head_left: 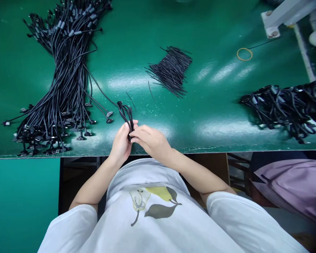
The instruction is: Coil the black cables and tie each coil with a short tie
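Note:
Near the front edge of the green table, my left hand (120, 143) is closed around a black cable (126, 114) folded into a small bundle, its looped end and a dark connector sticking up past the fingers. My right hand (150, 140) meets it from the right, thumb and fingers pinched at the lower part of the bundle. Whether those fingertips also hold a thin tie is too small to tell. Just beyond the hands lies a single short black tie (131, 100). Farther off is a pile of thin black ties (171, 70).
To the left spreads a large heap of unfolded black cables (65, 70) with connectors at both ends. Several folded cable bundles (281, 105) are piled at the right. A yellow ring (244, 54) and a white metal bracket (272, 23) are at back right. Another person's lilac clothing (297, 182) shows lower right.

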`<action>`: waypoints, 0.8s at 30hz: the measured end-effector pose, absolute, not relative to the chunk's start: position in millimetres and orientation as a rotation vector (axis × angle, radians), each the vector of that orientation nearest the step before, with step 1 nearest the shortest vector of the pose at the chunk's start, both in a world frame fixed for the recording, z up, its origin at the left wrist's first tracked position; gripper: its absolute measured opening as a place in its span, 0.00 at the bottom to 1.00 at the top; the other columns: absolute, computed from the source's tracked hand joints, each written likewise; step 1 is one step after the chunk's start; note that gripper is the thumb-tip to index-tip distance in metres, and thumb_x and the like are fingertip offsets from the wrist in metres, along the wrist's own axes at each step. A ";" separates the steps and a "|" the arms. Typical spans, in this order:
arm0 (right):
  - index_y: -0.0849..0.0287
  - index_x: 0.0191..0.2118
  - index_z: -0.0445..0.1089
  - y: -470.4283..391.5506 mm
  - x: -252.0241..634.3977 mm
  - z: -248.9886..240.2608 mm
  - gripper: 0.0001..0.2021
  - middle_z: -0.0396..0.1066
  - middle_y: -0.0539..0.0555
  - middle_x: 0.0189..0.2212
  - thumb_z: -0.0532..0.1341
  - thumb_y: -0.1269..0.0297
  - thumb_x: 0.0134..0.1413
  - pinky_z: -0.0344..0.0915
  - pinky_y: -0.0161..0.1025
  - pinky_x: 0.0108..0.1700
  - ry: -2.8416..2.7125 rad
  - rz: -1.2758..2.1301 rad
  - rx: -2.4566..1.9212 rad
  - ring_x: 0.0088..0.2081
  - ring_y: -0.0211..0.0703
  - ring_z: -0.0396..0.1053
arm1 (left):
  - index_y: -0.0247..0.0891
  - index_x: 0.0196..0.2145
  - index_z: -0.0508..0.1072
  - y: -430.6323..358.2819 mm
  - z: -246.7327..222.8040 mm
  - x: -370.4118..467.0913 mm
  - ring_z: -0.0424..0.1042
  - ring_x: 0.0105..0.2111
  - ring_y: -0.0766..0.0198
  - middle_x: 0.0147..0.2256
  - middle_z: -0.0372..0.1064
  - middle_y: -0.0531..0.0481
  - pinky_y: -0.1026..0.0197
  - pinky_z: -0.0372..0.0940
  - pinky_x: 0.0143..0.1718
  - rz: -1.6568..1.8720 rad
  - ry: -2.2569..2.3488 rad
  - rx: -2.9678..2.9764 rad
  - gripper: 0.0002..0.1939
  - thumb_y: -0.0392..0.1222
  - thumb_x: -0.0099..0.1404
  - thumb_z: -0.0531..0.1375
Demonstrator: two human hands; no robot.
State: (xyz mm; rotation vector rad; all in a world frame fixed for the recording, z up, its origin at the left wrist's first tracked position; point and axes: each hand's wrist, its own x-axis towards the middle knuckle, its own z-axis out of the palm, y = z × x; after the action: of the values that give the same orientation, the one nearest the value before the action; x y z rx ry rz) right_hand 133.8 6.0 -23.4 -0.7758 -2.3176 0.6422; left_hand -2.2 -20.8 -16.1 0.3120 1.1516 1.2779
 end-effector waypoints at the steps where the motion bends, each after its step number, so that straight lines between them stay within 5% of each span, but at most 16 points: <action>1: 0.61 0.42 0.71 5.2 132.5 -22.5 0.13 0.71 0.57 0.38 0.50 0.64 0.68 0.63 0.36 0.41 -2.322 0.657 -0.777 0.39 0.40 0.68 | 0.35 0.39 0.77 -21.3 -16.9 -2.2 0.65 0.25 0.73 0.31 0.69 0.51 0.72 0.59 0.22 1.269 1.155 0.307 0.14 0.50 0.66 0.61; 8: 0.63 0.44 0.71 3.3 136.7 -25.4 0.12 0.71 0.60 0.39 0.51 0.68 0.67 0.62 0.38 0.37 -2.575 0.637 -0.707 0.36 0.42 0.68 | 0.34 0.36 0.75 -23.4 -24.5 -3.2 0.59 0.21 0.73 0.25 0.64 0.54 0.70 0.54 0.19 1.241 1.193 0.328 0.16 0.51 0.63 0.63; 13: 0.52 0.56 0.64 37.5 153.5 -1.4 0.15 0.68 0.56 0.54 0.52 0.67 0.66 0.59 0.54 0.56 -2.550 0.526 -0.474 0.55 0.48 0.64 | 0.36 0.25 0.66 -25.1 -19.5 -10.7 0.58 0.22 0.70 0.22 0.56 0.56 0.66 0.57 0.24 1.120 1.129 0.644 0.21 0.56 0.59 0.65; 15: 0.51 0.53 0.66 49.2 158.3 4.6 0.13 0.69 0.53 0.51 0.53 0.65 0.66 0.55 0.59 0.60 -2.623 0.410 -0.389 0.56 0.49 0.63 | 0.36 0.28 0.66 -29.9 -16.1 -14.9 0.56 0.22 0.71 0.22 0.55 0.56 0.65 0.55 0.24 0.928 1.057 0.729 0.21 0.58 0.61 0.63; 18: 0.57 0.37 0.69 52.8 164.9 2.0 0.10 0.68 0.53 0.32 0.54 0.59 0.66 0.62 0.48 0.46 -2.751 0.372 -0.310 0.38 0.44 0.64 | 0.35 0.34 0.67 -38.6 -12.2 -20.0 0.55 0.21 0.71 0.23 0.54 0.57 0.65 0.52 0.23 0.701 1.000 0.811 0.20 0.58 0.65 0.59; 21: 0.58 0.29 0.65 45.9 173.8 -4.9 0.16 0.60 0.51 0.24 0.52 0.58 0.68 0.49 0.39 0.28 -2.793 0.457 -0.294 0.26 0.39 0.52 | 0.37 0.37 0.67 -42.0 -8.1 -22.1 0.55 0.21 0.70 0.23 0.55 0.57 0.65 0.53 0.23 0.587 0.940 0.883 0.18 0.57 0.68 0.55; 24: 0.58 0.28 0.63 41.4 182.8 -8.4 0.16 0.58 0.51 0.23 0.49 0.62 0.69 0.39 0.41 0.27 -2.794 0.464 -0.284 0.25 0.38 0.48 | 0.38 0.36 0.69 -36.3 -4.7 -22.7 0.62 0.26 0.66 0.26 0.64 0.53 0.63 0.58 0.30 0.487 1.013 1.115 0.17 0.54 0.70 0.52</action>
State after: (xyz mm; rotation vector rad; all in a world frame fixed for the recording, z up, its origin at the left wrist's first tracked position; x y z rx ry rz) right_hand 182.8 41.4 -8.4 -0.2845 -2.7937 0.4643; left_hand -22.7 -36.3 -4.7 1.1149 1.0129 0.4873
